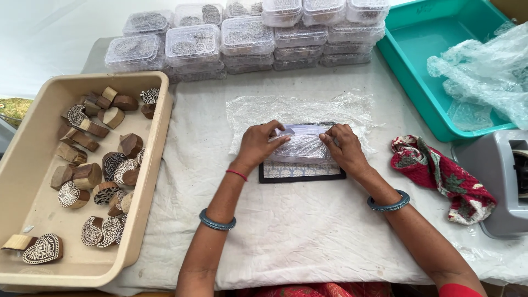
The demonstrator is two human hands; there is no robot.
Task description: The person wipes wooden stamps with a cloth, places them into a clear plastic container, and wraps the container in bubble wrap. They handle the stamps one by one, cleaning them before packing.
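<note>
My left hand [259, 144] and my right hand [344, 148] both press on a small flat object wrapped in bubble wrap [304, 145]. The wrapped object rests on a black-edged patterned pad [300, 172] in the middle of the white cloth. A sheet of bubble wrap [297, 110] spreads out behind the hands and folds over the object. My fingers pinch the wrap's edges from the left and right sides.
A beige tray [33, 159] at the left holds several carved wooden stamp blocks [104, 165]. Stacks of clear plastic boxes [247, 36] line the back. A teal tray [423, 33] with bubble wrap [484, 77] sits back right. A red floral cloth [440, 176] and a grey machine [503, 176] lie right.
</note>
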